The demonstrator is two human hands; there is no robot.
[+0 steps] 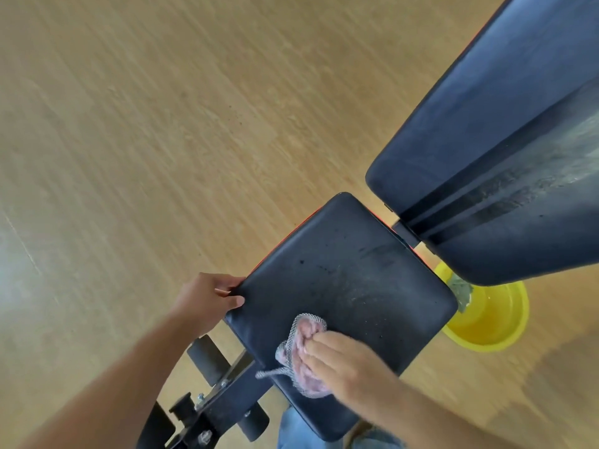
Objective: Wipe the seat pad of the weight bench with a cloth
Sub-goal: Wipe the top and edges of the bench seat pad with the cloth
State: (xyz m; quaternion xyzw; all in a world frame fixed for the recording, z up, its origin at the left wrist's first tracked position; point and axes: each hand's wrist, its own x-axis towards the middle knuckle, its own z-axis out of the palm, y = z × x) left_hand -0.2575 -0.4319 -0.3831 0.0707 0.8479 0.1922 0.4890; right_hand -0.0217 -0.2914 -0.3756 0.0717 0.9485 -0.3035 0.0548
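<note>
The black seat pad (343, 280) of the weight bench fills the lower middle of the head view, dusty with pale smears and dark specks. My right hand (346, 364) presses a bunched pink and grey mesh cloth (301, 354) onto the pad's near part. My left hand (207, 301) grips the pad's left corner, fingers curled over its edge.
The black back pad (505, 150) rises at the upper right, streaked with dust. A yellow bucket (496, 322) with a rag on its rim stands on the wooden floor (162, 124) right of the seat. The bench's black frame and foam rollers (207, 358) lie at the bottom left.
</note>
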